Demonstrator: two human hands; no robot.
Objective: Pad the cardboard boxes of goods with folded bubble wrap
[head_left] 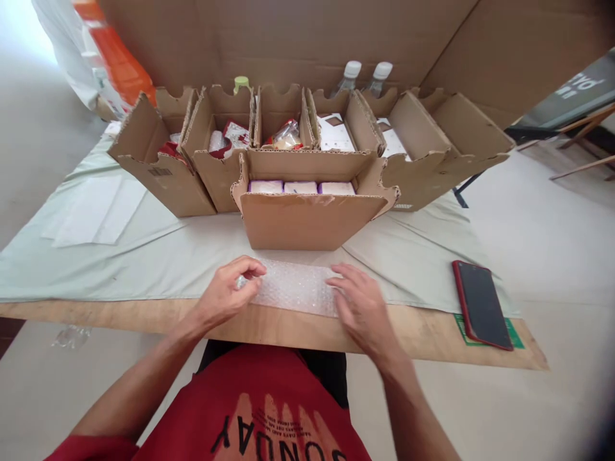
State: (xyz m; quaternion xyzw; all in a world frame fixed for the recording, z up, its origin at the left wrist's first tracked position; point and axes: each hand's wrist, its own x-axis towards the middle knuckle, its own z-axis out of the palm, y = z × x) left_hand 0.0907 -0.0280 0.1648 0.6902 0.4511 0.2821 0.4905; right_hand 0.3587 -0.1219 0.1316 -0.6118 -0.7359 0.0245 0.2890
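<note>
A strip of clear bubble wrap (295, 286) lies along the table's front edge, between my two hands. At its left end, my left hand (230, 288) is curled, with thumb and fingers around the edge and a bit of the wrap showing in the gap. My right hand (360, 304) rests at the other end; its fingers are apart and its fingertips touch the wrap's edge. Just beyond stands a low cardboard box (298, 221) holding a row of white packs with purple edges (300, 187).
Several open cardboard bins (166, 182) form a row behind, some holding packets. White sheets (96, 211) lie on the cloth at left. A red-cased phone (483, 304) sits at the right edge. Two clear bottles (350, 77) and an orange bottle (118, 61) stand at the back.
</note>
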